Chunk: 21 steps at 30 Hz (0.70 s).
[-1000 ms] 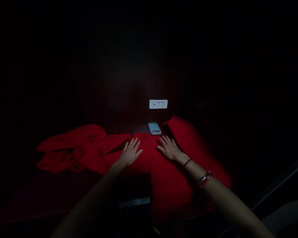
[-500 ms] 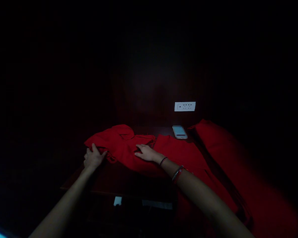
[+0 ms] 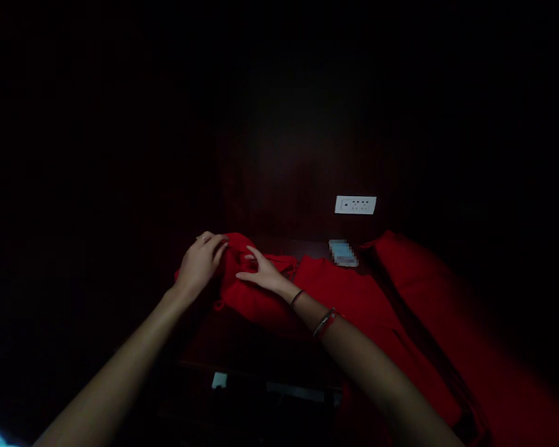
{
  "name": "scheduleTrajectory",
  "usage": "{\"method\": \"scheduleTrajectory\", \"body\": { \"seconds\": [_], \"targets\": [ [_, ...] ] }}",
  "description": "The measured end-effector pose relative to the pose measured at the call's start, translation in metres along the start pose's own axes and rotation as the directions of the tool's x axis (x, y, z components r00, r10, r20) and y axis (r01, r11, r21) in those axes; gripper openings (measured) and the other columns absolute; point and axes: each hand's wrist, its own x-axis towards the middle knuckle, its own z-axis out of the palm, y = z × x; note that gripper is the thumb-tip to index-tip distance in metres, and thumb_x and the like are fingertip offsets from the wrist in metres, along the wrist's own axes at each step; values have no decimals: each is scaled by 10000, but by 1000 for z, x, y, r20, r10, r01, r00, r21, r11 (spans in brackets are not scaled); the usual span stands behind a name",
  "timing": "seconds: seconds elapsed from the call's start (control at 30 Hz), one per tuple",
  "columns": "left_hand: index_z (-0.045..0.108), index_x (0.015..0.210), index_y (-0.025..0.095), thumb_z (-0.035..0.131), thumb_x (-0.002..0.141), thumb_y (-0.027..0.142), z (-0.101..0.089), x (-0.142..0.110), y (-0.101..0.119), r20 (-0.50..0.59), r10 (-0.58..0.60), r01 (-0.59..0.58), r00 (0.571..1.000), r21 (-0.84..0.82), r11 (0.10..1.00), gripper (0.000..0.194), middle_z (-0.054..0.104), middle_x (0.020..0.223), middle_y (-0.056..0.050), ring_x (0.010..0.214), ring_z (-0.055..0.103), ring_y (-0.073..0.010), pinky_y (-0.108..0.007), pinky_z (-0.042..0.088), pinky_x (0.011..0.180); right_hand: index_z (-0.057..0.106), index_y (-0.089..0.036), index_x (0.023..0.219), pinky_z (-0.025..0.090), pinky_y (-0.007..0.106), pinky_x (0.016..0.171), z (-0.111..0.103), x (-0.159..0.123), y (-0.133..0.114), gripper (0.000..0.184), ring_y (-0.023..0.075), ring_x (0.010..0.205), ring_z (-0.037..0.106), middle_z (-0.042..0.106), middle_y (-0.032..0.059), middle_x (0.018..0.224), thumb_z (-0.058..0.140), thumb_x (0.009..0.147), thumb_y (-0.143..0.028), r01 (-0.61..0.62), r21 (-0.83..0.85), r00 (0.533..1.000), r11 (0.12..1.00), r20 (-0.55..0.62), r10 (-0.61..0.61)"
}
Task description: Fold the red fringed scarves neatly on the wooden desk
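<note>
A crumpled red garment [image 3: 265,307] with thin cords along its edges lies on the dark tabletop. At its left part, my left hand [image 3: 198,264], a ring on one finger, curls its fingers over the cloth and grips a fold near the top. My right hand [image 3: 263,271] rests against the same garment just to the right, thumb and fingers spread apart. Bracelets circle the right wrist. Shadow darkens the cloth between the two hands, and the left hand covers part of the garment's left end.
More red cloth [image 3: 428,292] stretches down the right side. A phone [image 3: 343,253] lies behind the garment, near the back wall. On that wall is a white socket panel [image 3: 355,205]. Below the table's front edge shows a small pale object [image 3: 219,380]. The surroundings are very dark.
My left hand has moved up and right from the garment's left edge onto the cloth. My right hand has shifted slightly left and up, its fingers spread wider. The view has shifted a little.
</note>
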Motion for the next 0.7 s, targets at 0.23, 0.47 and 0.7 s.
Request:
{"method": "scheduleTrajectory", "body": {
  "seconds": [0.23, 0.47, 0.7],
  "targets": [
    [516, 1006, 181, 376, 785, 362, -5, 15, 35, 57, -24, 34, 998, -192, 981, 318, 571, 974, -21, 900, 508, -164, -285, 371, 824, 544, -139, 682, 397, 235, 599, -21, -3, -4, 123, 101, 605, 475, 493, -35, 602, 533, 664, -260, -37, 98, 999, 994, -25, 40],
    [469, 1114, 181, 524, 649, 434, 25, -4, 13, 449, 77, -17, 890, -137, 990, 531, 514, 1090, -60, 985, 474, -213, -304, 390, 807, 530, -116, 929, 406, 282, 720, -104, -33, -5, 277, 126, 745, 517, 565, 38, 832, 471, 664, -169, -255, 45, 956, 966, -138, 259],
    [588, 890, 187, 432, 707, 321, 51, -29, 28, 525, 149, -39, 838, -215, 976, 275, 588, 914, -45, 875, 526, -180, -261, 404, 789, 353, -199, 1228, 290, 329, 911, -106, -75, -25, 628, 193, 1107, 344, 370, 83, 1230, 581, 654, -313, 71, -526, 917, 848, 368, 152]
  ]
}}
